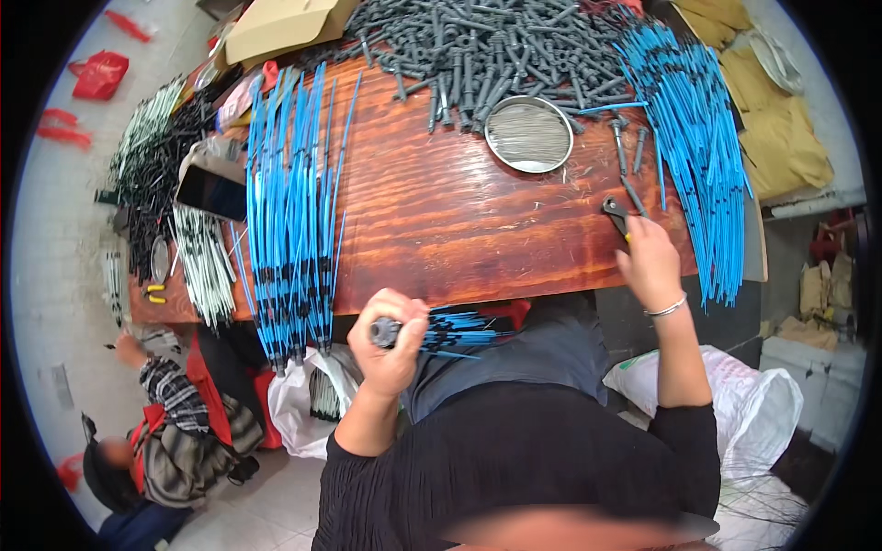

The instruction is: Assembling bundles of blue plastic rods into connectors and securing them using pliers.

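My left hand (pixel 390 349) is closed around a dark grey plastic fitting (pixel 385 332), its round end showing above the fist at the table's front edge. Thin blue rods (pixel 464 331) fan out to the right of that hand, over my lap; whether they are fixed to the fitting is hidden. At the right, my right hand (pixel 652 262) grips pliers (pixel 616 216) with a dark head and a bit of yellow handle showing, low over the table. Just beyond the pliers lie a few loose grey fittings (pixel 620 147).
A heap of grey fittings (pixel 514 46) covers the table's far side, beside a round tin (pixel 531 170) of thin metal pins. Blue rods lie in bundles left (pixel 294 184) and right (pixel 698 156). A phone (pixel 211 193) rests at left. Another person (pixel 175 432) is at lower left.
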A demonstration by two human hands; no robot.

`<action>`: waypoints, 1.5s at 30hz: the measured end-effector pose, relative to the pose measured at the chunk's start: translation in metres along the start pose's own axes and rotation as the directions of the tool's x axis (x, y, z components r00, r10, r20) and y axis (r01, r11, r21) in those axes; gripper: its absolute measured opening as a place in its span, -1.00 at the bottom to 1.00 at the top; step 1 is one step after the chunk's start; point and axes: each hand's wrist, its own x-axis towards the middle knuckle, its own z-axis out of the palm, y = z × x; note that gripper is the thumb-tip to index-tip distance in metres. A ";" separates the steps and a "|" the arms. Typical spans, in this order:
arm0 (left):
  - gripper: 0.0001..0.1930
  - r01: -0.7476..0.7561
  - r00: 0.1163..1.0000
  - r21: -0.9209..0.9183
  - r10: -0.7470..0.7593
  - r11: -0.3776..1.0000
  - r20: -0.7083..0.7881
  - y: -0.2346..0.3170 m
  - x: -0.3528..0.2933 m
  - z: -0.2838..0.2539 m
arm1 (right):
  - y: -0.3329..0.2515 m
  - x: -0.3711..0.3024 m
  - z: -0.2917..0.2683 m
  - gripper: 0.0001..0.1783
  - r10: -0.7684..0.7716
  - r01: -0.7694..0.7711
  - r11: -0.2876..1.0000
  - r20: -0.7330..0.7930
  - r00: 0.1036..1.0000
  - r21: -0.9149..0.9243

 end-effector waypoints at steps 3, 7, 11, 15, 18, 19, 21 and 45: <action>-0.86 -0.010 0.998 0.045 0.007 0.999 0.060 0.002 -0.002 0.010 | 0.037 -0.022 0.020 -0.61 0.124 -0.094 0.983 0.190 0.974 -0.159; -0.84 -0.034 0.987 0.063 0.024 0.997 0.157 0.000 -0.005 0.015 | 0.042 -0.032 0.027 -0.64 0.140 -0.114 0.974 0.122 0.983 -0.197; -0.83 -0.073 0.976 0.062 0.058 0.995 0.212 0.000 -0.008 0.011 | 0.041 -0.032 0.027 -0.70 0.159 -0.140 0.972 0.088 0.983 -0.189; -0.82 -0.080 0.969 0.056 0.065 0.995 0.236 0.000 -0.008 0.010 | 0.037 -0.034 0.020 -0.74 0.130 -0.132 0.991 0.172 0.977 0.004; -0.81 -0.076 0.969 0.082 0.054 0.994 0.240 0.003 -0.011 0.010 | -0.017 -0.026 -0.023 -0.71 -0.187 0.071 0.769 0.118 0.975 0.635; -0.80 -0.076 0.968 0.108 0.047 0.991 0.245 0.004 -0.011 0.011 | -0.031 -0.023 -0.035 -0.71 -0.298 0.156 0.735 0.108 0.948 0.660; -0.78 -0.082 0.965 0.125 0.047 0.989 0.257 0.008 -0.008 0.013 | -0.052 -0.017 -0.060 -0.71 -0.397 0.236 0.697 0.091 0.913 0.677; -0.60 -0.145 0.968 0.265 0.081 0.953 0.239 0.014 -0.010 0.031 | -0.077 -0.003 -0.105 -0.57 -0.652 0.561 0.748 0.234 0.721 0.356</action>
